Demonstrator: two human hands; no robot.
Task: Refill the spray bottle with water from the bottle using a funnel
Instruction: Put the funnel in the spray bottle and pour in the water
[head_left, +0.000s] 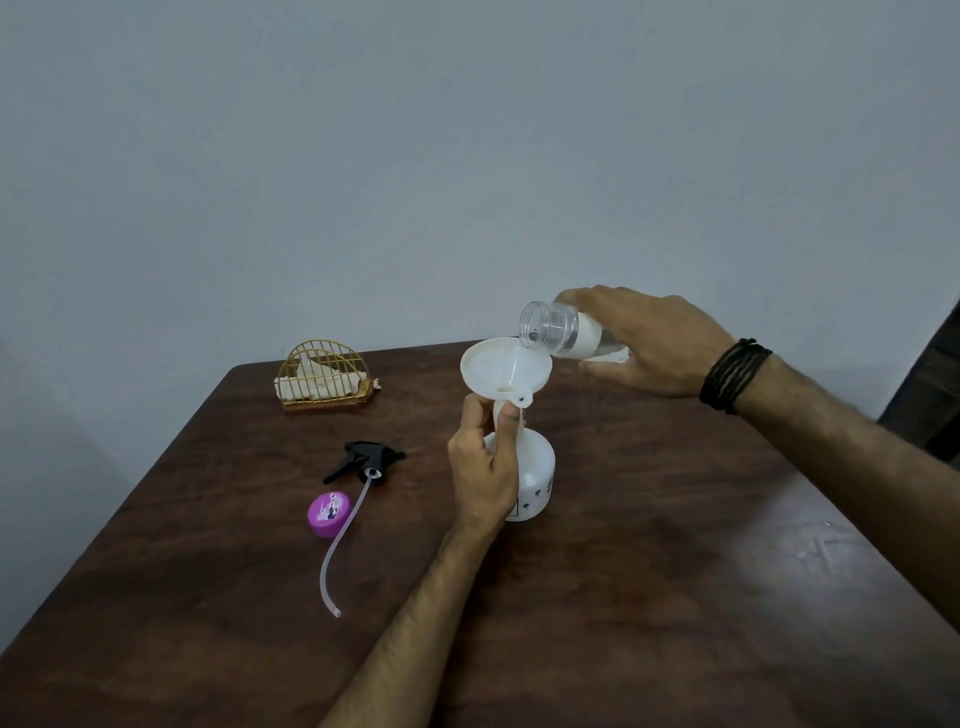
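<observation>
Brown wooden table (649, 571): right hand (644, 345) grips the clear plastic bottle (558, 332) tipped leftward, mouth over the white plastic funnel (498, 371); left hand (485, 473) clasps its stem at the white spray bottle (532, 467).

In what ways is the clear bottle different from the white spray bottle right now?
The clear bottle is see-through and tipped nearly sideways in the air; the white spray bottle is opaque and stands upright on the table. The right hand holds the clear bottle, while the left hand steadies the spray bottle. Only the spray bottle has a funnel in its neck. Both are uncapped.
</observation>
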